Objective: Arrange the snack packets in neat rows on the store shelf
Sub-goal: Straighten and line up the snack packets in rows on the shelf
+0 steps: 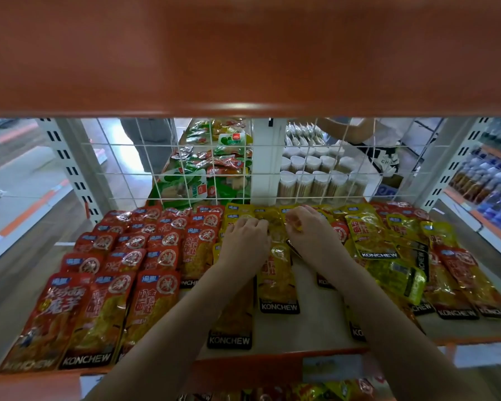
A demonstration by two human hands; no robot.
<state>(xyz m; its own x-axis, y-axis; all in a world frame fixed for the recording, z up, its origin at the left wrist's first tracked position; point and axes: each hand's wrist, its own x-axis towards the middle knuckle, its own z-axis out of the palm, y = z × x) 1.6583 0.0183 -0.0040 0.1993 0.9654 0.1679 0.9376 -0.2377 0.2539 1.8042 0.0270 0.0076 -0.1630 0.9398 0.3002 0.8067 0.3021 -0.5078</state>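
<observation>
Both hands are reaching deep over the shelf board (315, 334), toward the wire grid (203, 169) at its back. The left hand (245, 241) is lying knuckles up with its fingers curled down onto the top of a yellow packet (276, 273), and the right hand (313, 231) is doing the same just beside it, fingertips bent onto the yellow packets at the grid. Whether either hand is actually pinching a packet or only pressing on it cannot be told, since the fingertips are hidden.

On the shelf board, left of the hands, red packets (133, 256) are lying in overlapping rows running from the grid to the front edge. Between the forearms the yellow packet is lying flat with its black Konchew band toward the front. Right of the hands, a loose heap of yellow and red packets (402, 256) is lying crooked, several tilted across each other.

Behind the wire grid, green snack bags (203, 166) are piled on another shelf, and white-lidded tubs (315, 180) are standing beside them.
</observation>
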